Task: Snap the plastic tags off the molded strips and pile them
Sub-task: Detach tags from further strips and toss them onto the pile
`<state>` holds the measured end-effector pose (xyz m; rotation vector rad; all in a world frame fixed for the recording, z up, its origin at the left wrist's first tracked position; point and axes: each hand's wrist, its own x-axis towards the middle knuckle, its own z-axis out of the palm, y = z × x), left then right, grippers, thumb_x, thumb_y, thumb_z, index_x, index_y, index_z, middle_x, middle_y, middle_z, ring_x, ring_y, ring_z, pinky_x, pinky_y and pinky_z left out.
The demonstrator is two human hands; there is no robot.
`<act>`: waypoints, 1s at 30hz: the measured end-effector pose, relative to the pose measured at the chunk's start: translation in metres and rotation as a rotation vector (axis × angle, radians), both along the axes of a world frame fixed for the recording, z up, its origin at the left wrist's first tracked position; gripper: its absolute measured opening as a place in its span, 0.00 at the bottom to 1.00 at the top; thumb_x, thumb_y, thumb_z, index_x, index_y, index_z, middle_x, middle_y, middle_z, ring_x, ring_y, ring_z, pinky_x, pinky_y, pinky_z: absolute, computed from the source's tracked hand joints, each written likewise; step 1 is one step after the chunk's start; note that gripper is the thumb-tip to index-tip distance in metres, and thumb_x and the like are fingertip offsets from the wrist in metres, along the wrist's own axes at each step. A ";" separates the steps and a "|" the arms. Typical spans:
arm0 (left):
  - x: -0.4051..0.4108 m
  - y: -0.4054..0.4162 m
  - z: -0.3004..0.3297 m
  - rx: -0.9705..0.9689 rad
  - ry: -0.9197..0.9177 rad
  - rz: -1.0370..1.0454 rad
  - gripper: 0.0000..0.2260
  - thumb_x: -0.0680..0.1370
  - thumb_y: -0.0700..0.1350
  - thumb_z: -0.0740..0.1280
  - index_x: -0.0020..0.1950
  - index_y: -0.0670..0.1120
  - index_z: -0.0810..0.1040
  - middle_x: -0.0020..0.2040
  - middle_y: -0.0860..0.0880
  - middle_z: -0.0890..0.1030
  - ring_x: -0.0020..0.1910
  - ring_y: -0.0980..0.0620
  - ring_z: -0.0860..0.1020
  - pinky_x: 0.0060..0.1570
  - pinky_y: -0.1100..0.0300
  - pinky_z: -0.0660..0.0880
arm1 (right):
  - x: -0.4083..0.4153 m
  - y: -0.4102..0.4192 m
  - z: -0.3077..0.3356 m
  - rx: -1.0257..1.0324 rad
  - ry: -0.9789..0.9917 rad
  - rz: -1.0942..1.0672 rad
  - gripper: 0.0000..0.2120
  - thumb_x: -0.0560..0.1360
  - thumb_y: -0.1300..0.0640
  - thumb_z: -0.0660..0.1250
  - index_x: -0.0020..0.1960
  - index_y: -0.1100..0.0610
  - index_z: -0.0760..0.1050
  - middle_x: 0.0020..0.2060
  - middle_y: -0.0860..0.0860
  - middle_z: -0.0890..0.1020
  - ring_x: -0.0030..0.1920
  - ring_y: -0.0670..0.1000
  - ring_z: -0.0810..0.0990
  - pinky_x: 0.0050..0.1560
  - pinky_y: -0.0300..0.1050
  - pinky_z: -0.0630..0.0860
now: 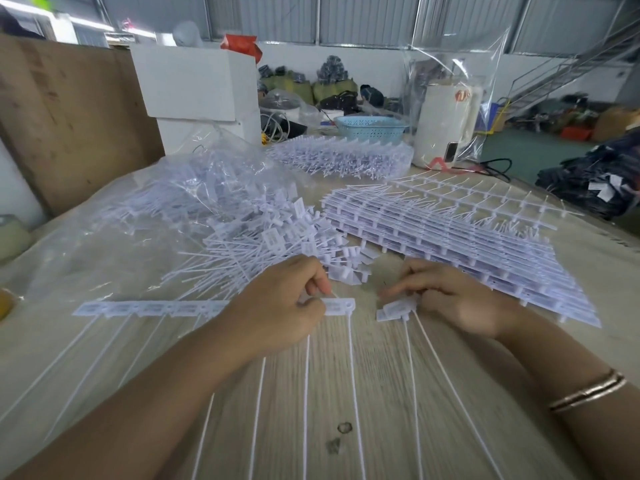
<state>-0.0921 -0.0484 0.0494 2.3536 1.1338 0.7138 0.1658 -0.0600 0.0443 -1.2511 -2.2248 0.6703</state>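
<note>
The left hand (280, 306) is curled over the right end of a white molded strip (156, 309) that lies flat on the wooden surface (346, 393), thumb and fingers pinching the strip near its last tag. The strip's thin tails run down the surface toward the person. Just to the right, a little apart from the strip's end, the right hand (453, 299) pinches a couple of loose tags (394, 310) between thumb and fingers; their long tails also trail toward the person. A metal bangle (588, 389) sits on the right forearm.

Beyond the hands lies a pile of loose tags (277, 233), spreading partly onto a clear plastic bag (145, 209) at the left. To the right of the pile is a stack of whole strips (450, 233), and another stack (343, 157) lies farther back, near a blue basket (370, 128) and a white box (197, 84).
</note>
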 end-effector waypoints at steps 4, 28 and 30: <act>0.003 -0.003 0.001 -0.032 -0.023 -0.047 0.14 0.73 0.36 0.63 0.50 0.54 0.71 0.45 0.57 0.71 0.38 0.61 0.72 0.36 0.68 0.66 | -0.017 -0.007 0.002 0.300 0.009 -0.005 0.20 0.70 0.61 0.62 0.59 0.46 0.75 0.44 0.40 0.74 0.42 0.42 0.72 0.44 0.37 0.69; -0.004 0.016 -0.008 0.083 0.049 -0.104 0.07 0.75 0.54 0.67 0.43 0.52 0.79 0.30 0.55 0.75 0.30 0.59 0.73 0.41 0.61 0.61 | -0.035 -0.003 -0.007 0.467 -0.115 -0.060 0.11 0.74 0.48 0.66 0.50 0.52 0.83 0.38 0.44 0.82 0.39 0.43 0.78 0.43 0.44 0.66; -0.004 0.017 -0.009 0.096 0.054 -0.120 0.06 0.75 0.53 0.67 0.42 0.52 0.79 0.30 0.56 0.75 0.31 0.59 0.73 0.42 0.60 0.61 | -0.035 -0.002 -0.007 0.363 -0.039 -0.033 0.14 0.74 0.48 0.64 0.50 0.55 0.83 0.38 0.48 0.83 0.38 0.47 0.79 0.43 0.50 0.73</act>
